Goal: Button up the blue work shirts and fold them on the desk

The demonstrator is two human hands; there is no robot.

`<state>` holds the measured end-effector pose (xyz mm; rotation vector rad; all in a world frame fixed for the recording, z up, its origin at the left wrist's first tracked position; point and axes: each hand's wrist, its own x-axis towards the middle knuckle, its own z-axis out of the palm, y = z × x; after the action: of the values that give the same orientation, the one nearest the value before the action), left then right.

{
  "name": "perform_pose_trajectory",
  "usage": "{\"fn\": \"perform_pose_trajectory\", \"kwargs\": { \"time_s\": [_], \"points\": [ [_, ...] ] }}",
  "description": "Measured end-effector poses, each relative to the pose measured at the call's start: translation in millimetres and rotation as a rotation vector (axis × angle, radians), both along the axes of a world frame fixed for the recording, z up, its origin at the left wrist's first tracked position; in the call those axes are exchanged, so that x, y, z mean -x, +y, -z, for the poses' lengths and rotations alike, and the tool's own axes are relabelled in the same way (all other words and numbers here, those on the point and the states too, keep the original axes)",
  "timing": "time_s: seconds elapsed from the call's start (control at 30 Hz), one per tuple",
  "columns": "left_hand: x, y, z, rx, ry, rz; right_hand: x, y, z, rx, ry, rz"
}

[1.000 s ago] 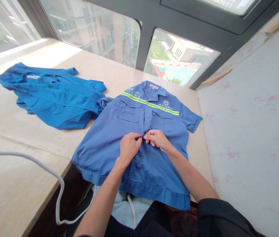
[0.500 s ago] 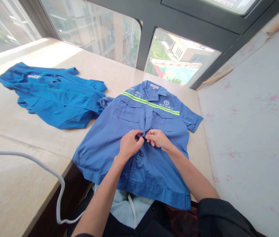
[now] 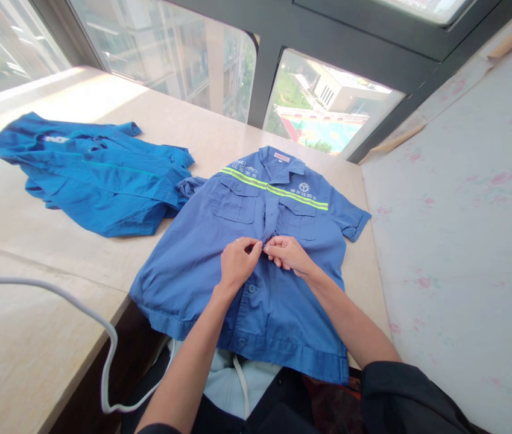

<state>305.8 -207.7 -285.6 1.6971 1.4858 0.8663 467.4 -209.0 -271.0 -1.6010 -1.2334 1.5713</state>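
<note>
A blue short-sleeved work shirt (image 3: pixel 296 325) lies front up, its collar toward the window and its hem hanging toward my lap. A yellow-green reflective stripe crosses its chest, with white printing above. My left hand (image 3: pixel 239 263) pinches the front placket near mid-shirt, thumb and forefinger together. Right against it, my right hand (image 3: pixel 289 253) pinches the same spot from the other side, fingers curled. Whatever button or buttonhole sits between the fingertips is hidden. Lower on the placket a button (image 3: pixel 252 289) shows, and another button (image 3: pixel 242 342) is at the hem.
A crumpled brighter-blue garment (image 3: pixel 102 187) lies to the left, touching the shirt's left sleeve. A white cable (image 3: pixel 79 306) loops over the front edge of the stone sill (image 3: pixel 34 337). Windows stand behind, and a flowered wall (image 3: pixel 455 241) rises at right.
My left thumb has moved up to meet the forefinger at the placket, closing the pinch. The right hand has barely moved. The whole view has shifted slightly.
</note>
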Motion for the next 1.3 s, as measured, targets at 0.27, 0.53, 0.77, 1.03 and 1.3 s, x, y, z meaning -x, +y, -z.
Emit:
{"fn": "perform_pose_trajectory", "kwargs": {
  "time_s": [0.27, 0.53, 0.77, 1.03, 1.3],
  "points": [
    [29.7, 19.8, -6.0, 0.295, -0.284, -0.186, -3.4, -2.0, -1.2, 0.007, 0.011, 0.026],
    [6.8, 15.0, -14.9, 0.111, -0.031, 0.065, -1.6, -3.3, -4.4, -0.02, -0.024, -0.002],
    [-1.8, 21.5, -14.6, 0.119, 0.03, 0.094, -0.3, -3.7, -2.6, -0.024, -0.008, 0.017],
    [-5.0, 15.8, -4.7, 0.08, 0.024, -0.002, 3.8, -3.5, 0.6, -0.043, -0.004, 0.087],
    [-6.8, 10.8, 0.2, 0.035, -0.03, -0.053, 6.2, -2.5, -0.2, -0.062, -0.011, 0.084]
  ]
}}
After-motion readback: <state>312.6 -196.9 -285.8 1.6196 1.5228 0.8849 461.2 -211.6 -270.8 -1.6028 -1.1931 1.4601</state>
